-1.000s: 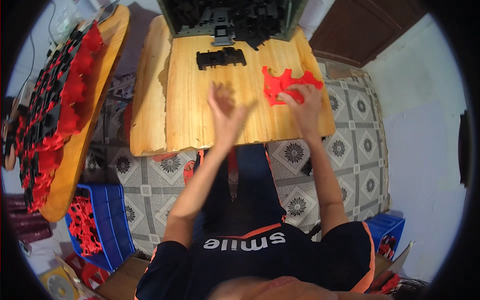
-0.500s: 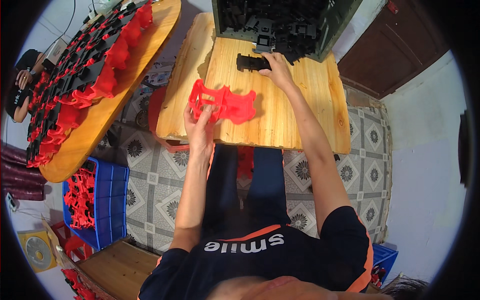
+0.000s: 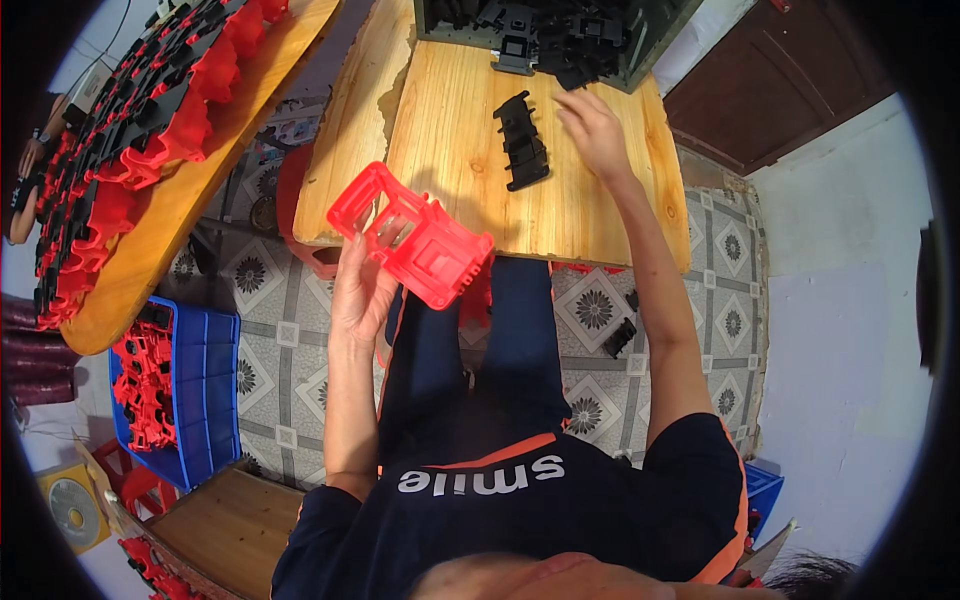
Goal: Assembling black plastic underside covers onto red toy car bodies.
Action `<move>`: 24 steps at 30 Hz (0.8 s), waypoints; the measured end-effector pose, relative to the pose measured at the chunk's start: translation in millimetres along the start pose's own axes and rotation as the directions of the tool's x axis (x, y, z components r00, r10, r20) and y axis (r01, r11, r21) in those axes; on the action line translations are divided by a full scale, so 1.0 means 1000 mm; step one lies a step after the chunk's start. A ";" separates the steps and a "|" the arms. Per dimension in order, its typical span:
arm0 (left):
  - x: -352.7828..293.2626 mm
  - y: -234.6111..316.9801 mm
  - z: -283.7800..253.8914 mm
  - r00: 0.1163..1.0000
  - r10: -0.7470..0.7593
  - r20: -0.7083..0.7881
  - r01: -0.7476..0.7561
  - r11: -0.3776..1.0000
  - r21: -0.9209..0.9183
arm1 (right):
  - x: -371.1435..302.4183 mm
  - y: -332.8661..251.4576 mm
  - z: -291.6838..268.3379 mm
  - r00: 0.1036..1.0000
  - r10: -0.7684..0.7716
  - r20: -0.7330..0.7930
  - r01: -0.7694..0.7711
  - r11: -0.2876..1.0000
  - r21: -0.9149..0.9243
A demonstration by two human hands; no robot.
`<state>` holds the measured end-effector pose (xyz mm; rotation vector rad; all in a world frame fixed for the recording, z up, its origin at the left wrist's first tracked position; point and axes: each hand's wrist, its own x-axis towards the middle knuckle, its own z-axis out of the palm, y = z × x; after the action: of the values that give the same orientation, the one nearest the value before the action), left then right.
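One near edge clamped by the left hand (image 3: 362, 298), the red frame (image 3: 446, 243) could tip right — right hand (image 3: 598, 138) empty, beside the black part (image 3: 521, 143).

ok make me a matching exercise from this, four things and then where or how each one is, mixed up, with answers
1. red frame
2. black part nearest the right hand
3. blue crate at left
4. dark green bin

a. holds mostly red pieces
b. holds black pieces
c. held in the left hand
d. lying loose on the wooden table

Pairs: 1-c, 2-d, 3-a, 4-b
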<state>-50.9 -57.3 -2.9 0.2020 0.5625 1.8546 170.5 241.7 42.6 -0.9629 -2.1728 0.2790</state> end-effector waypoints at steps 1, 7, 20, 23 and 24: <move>0.000 0.001 0.002 1.000 -0.005 0.006 0.005 1.000 0.000 | 0.007 -0.018 0.002 0.972 -0.231 0.040 0.228 0.971 0.078; -0.004 0.001 0.008 0.999 0.039 0.011 -0.039 0.998 0.039 | 0.023 0.000 0.041 0.776 -0.376 0.506 0.390 0.917 0.083; -0.007 -0.013 0.017 0.957 0.278 -0.081 -0.265 0.954 0.141 | -0.109 -0.159 -0.035 0.986 0.109 0.127 -0.154 0.892 0.425; -0.011 -0.016 0.022 0.956 0.286 -0.071 -0.272 0.949 0.163 | -0.132 -0.189 -0.020 0.998 0.008 0.059 -0.032 0.913 0.407; -0.011 -0.017 0.025 0.956 0.285 -0.063 -0.271 0.948 0.165 | -0.134 -0.189 -0.016 0.998 0.007 0.058 -0.030 0.913 0.407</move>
<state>-22.5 -56.5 11.9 0.3192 0.7711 2.1019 137.6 13.6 68.4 -0.7425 -2.0389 0.7451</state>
